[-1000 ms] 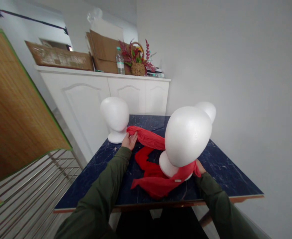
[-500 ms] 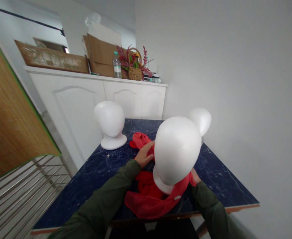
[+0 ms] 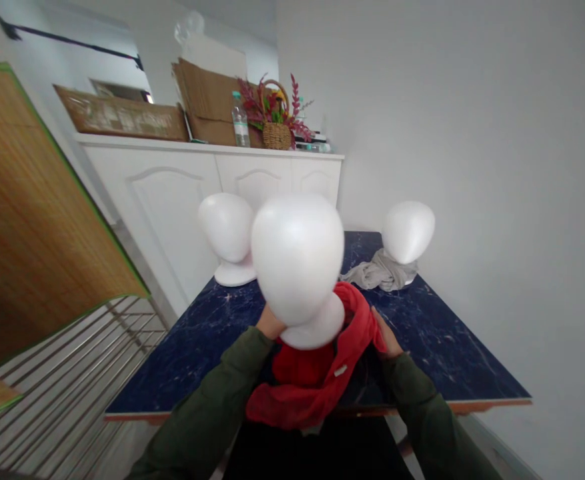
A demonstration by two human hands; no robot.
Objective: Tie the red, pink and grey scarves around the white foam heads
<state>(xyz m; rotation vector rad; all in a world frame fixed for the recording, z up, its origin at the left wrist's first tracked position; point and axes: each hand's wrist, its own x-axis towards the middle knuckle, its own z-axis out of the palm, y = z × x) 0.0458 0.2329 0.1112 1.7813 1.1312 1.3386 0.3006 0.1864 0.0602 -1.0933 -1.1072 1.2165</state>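
In the head view, a red scarf [image 3: 352, 333] lies on the blue table [image 3: 452, 347] near its front edge, passing beside the base of the central white mannequin head [image 3: 297, 257]. The right hand [image 3: 388, 337] touches the scarf's outer side; whether its fingers pinch the fabric cannot be told. The left hand [image 3: 271, 323] reaches behind the central head's lower left, its fingers hidden.
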